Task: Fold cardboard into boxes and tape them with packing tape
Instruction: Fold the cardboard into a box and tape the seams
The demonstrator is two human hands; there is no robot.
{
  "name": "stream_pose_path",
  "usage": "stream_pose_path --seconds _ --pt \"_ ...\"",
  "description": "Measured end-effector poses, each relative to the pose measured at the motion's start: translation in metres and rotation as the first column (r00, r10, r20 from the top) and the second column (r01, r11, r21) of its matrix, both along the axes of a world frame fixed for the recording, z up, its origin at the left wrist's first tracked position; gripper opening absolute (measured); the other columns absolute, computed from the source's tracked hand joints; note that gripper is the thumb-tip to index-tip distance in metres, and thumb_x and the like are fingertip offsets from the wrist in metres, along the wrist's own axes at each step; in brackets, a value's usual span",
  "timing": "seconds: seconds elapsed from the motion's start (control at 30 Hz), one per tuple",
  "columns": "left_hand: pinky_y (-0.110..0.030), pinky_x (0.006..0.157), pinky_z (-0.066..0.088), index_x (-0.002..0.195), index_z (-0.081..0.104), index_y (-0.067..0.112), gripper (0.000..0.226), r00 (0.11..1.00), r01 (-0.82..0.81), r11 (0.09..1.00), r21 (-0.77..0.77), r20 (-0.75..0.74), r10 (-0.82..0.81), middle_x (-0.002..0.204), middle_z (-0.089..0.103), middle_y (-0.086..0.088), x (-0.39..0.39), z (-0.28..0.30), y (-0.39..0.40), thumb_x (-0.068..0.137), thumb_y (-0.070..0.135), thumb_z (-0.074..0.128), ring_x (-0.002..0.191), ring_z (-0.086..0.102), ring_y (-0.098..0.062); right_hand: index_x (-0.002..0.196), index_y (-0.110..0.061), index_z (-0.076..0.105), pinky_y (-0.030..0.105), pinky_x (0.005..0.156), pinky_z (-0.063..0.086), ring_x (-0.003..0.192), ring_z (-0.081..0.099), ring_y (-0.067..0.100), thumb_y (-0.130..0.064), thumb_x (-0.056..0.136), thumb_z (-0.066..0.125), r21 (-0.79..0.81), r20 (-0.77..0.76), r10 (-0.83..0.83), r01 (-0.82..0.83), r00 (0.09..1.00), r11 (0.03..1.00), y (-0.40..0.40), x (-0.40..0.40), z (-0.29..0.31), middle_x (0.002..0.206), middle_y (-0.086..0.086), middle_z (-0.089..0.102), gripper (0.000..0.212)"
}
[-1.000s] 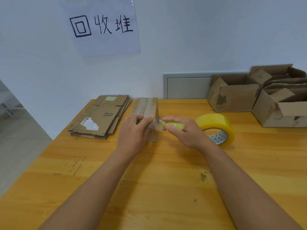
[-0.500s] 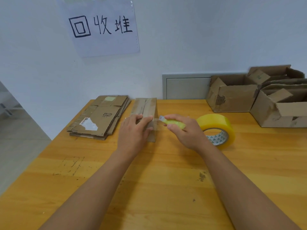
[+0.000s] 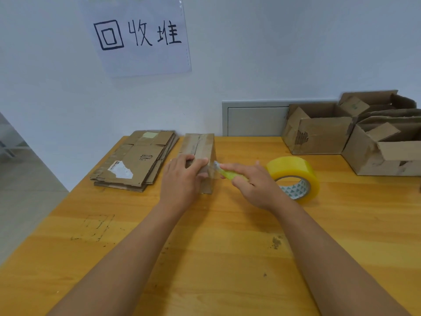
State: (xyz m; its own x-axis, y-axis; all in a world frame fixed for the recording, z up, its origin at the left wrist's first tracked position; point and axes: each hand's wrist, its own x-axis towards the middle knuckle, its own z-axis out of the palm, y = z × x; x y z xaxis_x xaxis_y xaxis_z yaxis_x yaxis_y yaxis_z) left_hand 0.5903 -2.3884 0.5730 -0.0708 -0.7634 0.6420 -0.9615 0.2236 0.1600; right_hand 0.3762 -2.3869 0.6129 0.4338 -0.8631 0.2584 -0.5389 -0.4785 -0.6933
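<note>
- A person's two bare forearms reach in from the bottom edge over a yellow wooden table (image 3: 227,258).
- A small closed cardboard box (image 3: 200,148) stands near the centre of the table, slightly toward 12 o'clock.
- The left hand (image 3: 182,181) rests on the near end of the box, fingers curled over its top edge and holding it.
- The right hand (image 3: 252,185), at 3 o'clock of the box, grips a yellow-green utility knife (image 3: 229,174); its tip touches the box's right near corner, where clear tape glints.
- A roll of yellowish packing tape (image 3: 293,171) lies flat just behind the right hand, at 3 o'clock of the box.
- A stack of flattened cardboard (image 3: 136,159) lies at 9 o'clock of the box, close beside it.
- Several open, worn cardboard boxes (image 3: 323,137) sit at 2 o'clock, against the wall.
- A paper sign (image 3: 139,35) with handwritten characters hangs on the white wall at 12 o'clock.
- A grey wall panel (image 3: 255,120) sits behind the table at 1 o'clock.
</note>
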Motion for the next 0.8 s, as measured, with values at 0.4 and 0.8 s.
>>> stream_pose_path --seconds 0.4,0.8 --pt "-0.047 0.088 0.048 0.117 0.068 0.022 0.030 1.000 0.019 0.998 0.063 -0.023 -0.018 0.115 0.062 -0.013 0.000 0.007 0.004 0.087 0.024 0.074 0.105 0.060 -0.035 0.106 -0.024 0.071 0.033 0.093 0.048 0.101 0.066 0.014 -0.020 0.080 0.040 0.084 0.401 0.001 -0.037 0.916 0.996 0.000 -0.007 -0.002 0.086 -0.012 0.076 0.041" --pt "-0.044 0.093 0.043 0.130 0.063 0.027 0.038 0.998 0.062 0.988 0.142 -0.002 -0.062 0.121 0.060 -0.010 0.004 0.019 0.011 0.093 0.019 0.067 0.112 0.054 -0.031 0.109 -0.011 0.056 0.024 0.069 0.044 0.077 0.060 0.010 -0.003 0.096 0.052 0.531 0.223 0.139 -0.240 0.965 0.813 0.044 -0.022 -0.019 0.095 0.007 0.076 0.015"
